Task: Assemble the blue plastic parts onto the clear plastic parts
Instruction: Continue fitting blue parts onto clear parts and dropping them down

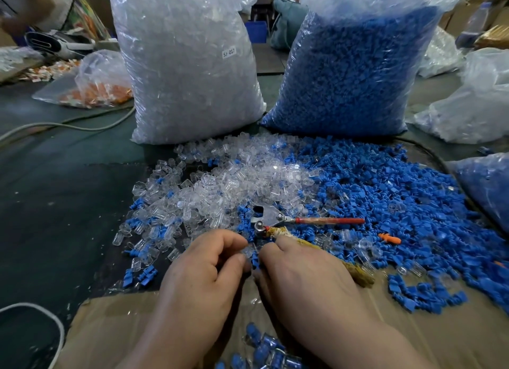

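A small blue ribbed plastic part (pixel 255 258) sits between the fingertips of both hands, just in front of the metal hand tool with a red handle (pixel 271 220) that lies in the middle of the heaps. The right hand (pixel 298 276) has its fingers curled in tight and pinches this blue part at its tips. The back of the hand lies across the tool's second handle, which is wrapped in yellowish cloth (pixel 355 270). The left hand (pixel 205 264) is also curled narrow, thumb and forefinger closed on a small clear plastic part (pixel 248 250) that meets the blue one. The clear piece is faint and its shape is hard to make out.

Behind and to the left of the tool spreads a loose heap of clear plastic caps (pixel 220 181). To the tool's right and behind it lies a wider heap of blue plastic plugs (pixel 385 192), with one orange plug (pixel 389 239) on it just beyond the red handle's end. Nearer the person than the tool is a sheet of brown cardboard (pixel 115 327), under both forearms, with a few clear caps fitted with blue plugs (pixel 264 346) at the bottom edge.

Far behind the tool stand two tall transparent sacks, side by side: one full of clear parts (pixel 187 65) on the left and one full of blue parts (pixel 352 71) on the right. Everything rests on a dark green table (pixel 55 203).
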Motion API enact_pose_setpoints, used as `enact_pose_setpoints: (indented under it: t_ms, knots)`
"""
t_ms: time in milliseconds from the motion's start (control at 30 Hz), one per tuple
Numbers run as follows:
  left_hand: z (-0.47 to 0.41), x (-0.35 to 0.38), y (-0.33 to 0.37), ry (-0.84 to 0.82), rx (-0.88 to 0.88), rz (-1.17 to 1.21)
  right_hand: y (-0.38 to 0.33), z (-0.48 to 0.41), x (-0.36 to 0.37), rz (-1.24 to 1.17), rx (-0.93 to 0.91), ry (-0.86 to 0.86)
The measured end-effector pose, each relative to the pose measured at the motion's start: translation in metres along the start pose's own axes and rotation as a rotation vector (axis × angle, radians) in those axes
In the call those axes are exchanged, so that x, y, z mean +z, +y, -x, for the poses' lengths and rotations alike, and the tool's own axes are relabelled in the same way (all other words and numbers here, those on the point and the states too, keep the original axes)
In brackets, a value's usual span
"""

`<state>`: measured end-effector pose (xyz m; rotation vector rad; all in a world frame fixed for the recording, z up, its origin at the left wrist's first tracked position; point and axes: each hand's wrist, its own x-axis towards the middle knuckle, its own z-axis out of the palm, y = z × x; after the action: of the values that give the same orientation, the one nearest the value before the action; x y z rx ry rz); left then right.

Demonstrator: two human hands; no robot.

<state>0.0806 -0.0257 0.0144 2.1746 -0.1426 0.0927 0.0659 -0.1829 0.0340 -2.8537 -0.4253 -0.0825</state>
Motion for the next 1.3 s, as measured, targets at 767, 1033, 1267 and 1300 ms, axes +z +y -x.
enact_pose_setpoints:
  t_ms: [767,1033,1267,1300]
  knots:
    - [-0.001,-0.002,0.004,-0.134,-0.178,0.579,0.003,0.007,-0.003,-0.474,0.014,0.301]
    - [-0.001,-0.009,0.01,-0.213,-0.234,0.703,0.003,0.011,-0.01,-0.426,-0.076,0.27]
    - [0.0,-0.009,0.008,-0.114,-0.246,0.578,0.023,0.004,-0.011,0.02,0.121,0.129]
    - [0.0,-0.011,0.009,-0.123,-0.241,0.582,0.031,0.003,-0.011,0.067,0.188,0.082]
